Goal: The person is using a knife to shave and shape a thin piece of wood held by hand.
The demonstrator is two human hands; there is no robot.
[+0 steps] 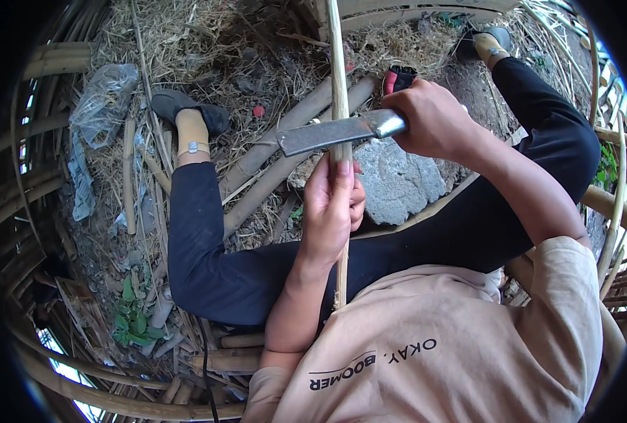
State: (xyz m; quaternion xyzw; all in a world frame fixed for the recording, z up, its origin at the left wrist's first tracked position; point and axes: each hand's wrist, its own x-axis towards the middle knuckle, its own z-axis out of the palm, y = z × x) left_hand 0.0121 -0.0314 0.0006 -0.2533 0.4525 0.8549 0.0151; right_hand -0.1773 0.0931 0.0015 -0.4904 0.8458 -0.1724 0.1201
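Note:
My left hand [333,204] is closed around a long pale bamboo stick [338,77], thumb lying along it. The stick runs from my lap past the top of the view, its lower end near my shirt. In my right hand [435,118] is the handle of a broad knife [324,134] with a squared tip and a shiny metal collar. Its grey blade crosses over the stick just above my left hand. Whether the edge bites into the stick cannot be made out. A red and black object [399,79] shows just beyond my right hand; whether it belongs to the knife is unclear.
A large grey stone [396,180] lies between my legs, close to both hands. Bamboo poles [271,176] rest on the straw-strewn ground. Further left are a clear plastic bag [105,102] and a small green plant [131,317]. Bamboo slats surround me.

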